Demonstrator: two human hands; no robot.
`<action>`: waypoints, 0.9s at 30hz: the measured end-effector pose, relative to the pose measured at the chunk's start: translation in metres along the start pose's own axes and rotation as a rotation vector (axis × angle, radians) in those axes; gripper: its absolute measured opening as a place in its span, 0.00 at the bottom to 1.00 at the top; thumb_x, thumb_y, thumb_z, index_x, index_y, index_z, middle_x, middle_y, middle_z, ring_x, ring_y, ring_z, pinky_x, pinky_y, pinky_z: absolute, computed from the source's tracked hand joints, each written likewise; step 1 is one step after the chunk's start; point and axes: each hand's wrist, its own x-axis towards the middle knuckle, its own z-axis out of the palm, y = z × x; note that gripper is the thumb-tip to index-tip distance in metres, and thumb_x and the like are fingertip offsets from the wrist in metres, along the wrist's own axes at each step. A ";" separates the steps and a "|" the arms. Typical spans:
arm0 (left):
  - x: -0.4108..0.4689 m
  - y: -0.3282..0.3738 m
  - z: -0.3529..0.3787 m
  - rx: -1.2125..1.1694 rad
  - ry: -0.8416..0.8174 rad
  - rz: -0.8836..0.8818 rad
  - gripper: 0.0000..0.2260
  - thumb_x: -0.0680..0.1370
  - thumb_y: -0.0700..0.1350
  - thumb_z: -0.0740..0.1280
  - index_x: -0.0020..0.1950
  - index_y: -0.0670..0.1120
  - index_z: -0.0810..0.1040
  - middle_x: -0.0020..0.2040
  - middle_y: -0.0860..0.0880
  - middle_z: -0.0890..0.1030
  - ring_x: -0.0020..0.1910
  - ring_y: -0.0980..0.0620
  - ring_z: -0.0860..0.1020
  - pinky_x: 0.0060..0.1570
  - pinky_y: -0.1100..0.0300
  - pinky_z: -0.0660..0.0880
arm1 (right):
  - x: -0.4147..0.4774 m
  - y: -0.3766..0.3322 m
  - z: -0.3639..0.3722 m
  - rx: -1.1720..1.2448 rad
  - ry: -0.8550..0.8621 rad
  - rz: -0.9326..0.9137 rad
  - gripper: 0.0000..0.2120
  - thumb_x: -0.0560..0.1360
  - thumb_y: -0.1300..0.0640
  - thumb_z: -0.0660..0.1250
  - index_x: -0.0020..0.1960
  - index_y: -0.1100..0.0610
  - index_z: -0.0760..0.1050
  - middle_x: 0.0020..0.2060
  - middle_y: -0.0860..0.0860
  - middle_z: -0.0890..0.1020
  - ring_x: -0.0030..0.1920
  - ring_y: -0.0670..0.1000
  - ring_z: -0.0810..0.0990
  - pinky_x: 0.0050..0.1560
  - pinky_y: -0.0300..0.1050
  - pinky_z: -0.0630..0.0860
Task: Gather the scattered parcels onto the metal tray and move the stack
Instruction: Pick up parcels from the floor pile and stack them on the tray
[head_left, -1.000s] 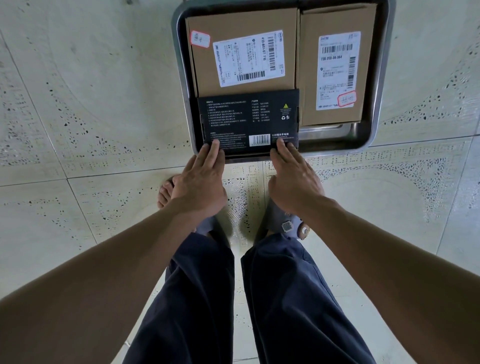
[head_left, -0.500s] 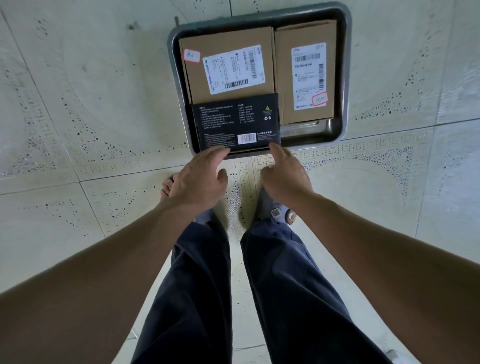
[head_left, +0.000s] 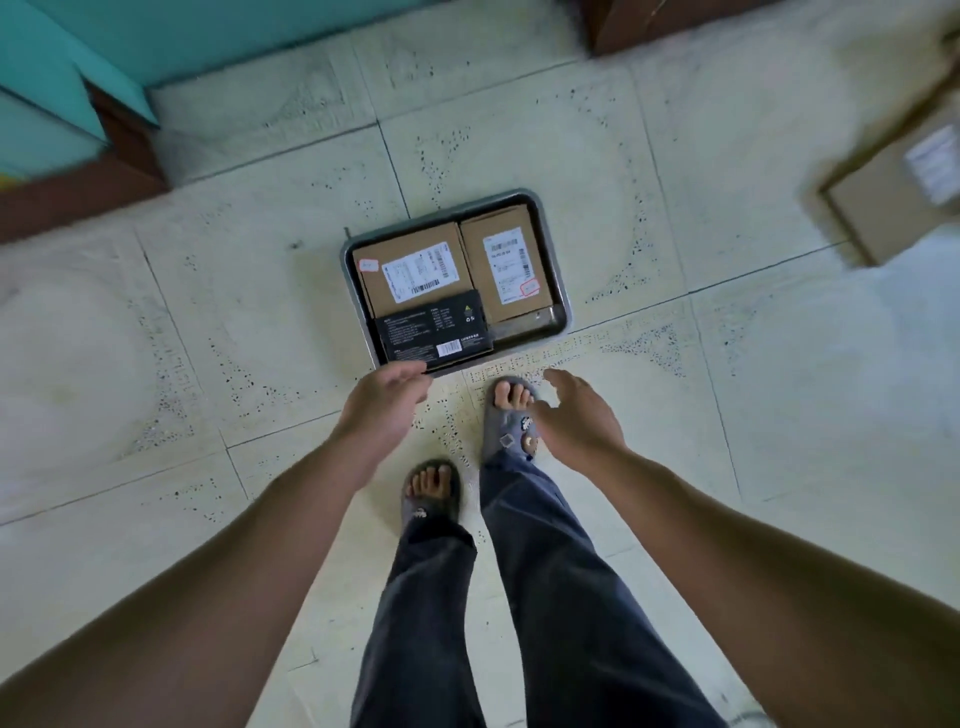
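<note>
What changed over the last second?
Both hands let go: the left hand and right hand had fingertips on the near edge of the black box; now they are pulled back, open, off it. The view has risen and drawn back, bringing another cardboard box on the floor at right into sight. Unchanged: black box, wide parcel and narrow parcel sit in the tray as before.

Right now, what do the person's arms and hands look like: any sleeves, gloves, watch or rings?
The left forearm and right forearm are bare, with no sleeves in view. The left hand and right hand wear no gloves; no watch, ring or bracelet shows.
</note>
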 end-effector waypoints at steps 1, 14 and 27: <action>-0.016 0.010 -0.003 -0.020 -0.004 0.015 0.13 0.81 0.47 0.61 0.65 0.49 0.76 0.60 0.49 0.80 0.59 0.51 0.78 0.64 0.47 0.73 | -0.018 -0.001 -0.006 0.031 0.025 0.004 0.21 0.80 0.57 0.57 0.73 0.54 0.65 0.70 0.52 0.72 0.65 0.53 0.72 0.54 0.42 0.63; -0.238 0.097 0.002 -0.012 -0.197 0.244 0.09 0.82 0.44 0.61 0.59 0.49 0.77 0.55 0.51 0.81 0.55 0.53 0.79 0.55 0.57 0.75 | -0.263 0.020 -0.082 0.619 0.321 0.117 0.17 0.81 0.55 0.60 0.70 0.51 0.69 0.66 0.45 0.74 0.56 0.46 0.78 0.54 0.35 0.72; -0.365 0.193 0.143 0.132 -0.407 0.422 0.08 0.81 0.44 0.63 0.58 0.48 0.78 0.51 0.52 0.82 0.50 0.56 0.80 0.50 0.60 0.73 | -0.373 0.137 -0.167 0.979 0.488 0.135 0.23 0.79 0.55 0.63 0.73 0.56 0.67 0.70 0.51 0.72 0.67 0.53 0.72 0.71 0.53 0.68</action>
